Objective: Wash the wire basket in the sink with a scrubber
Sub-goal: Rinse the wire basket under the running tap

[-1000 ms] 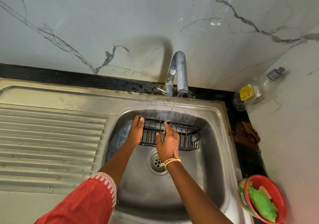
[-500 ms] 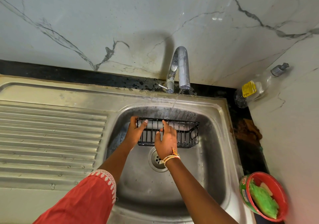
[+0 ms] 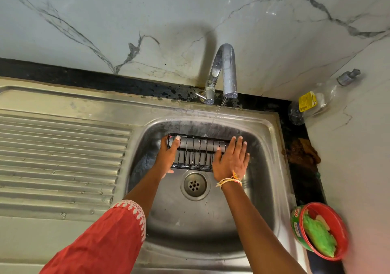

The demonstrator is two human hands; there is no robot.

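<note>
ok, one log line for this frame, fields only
stage: rinsing | wire basket: under tap stream, in sink | left hand: grips left end | right hand: flat on right end | scrubber: in red tub, untouched

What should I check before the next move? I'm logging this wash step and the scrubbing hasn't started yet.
1. Wire basket inside the sink bowl, under the faucet: ok.
2. Water running: ok, a thin stream falls on the basket's far rim.
3. Basket steadied: ok, the left hand grips its left end.
4. Right hand free to fetch the scrubber: ok, it lies flat with straight fingers on the basket's right end.
5. Scrubber in hand: not ok, the green scrubber sits in the red tub at the sink's right.
6. Drain unblocked: ok.
</note>
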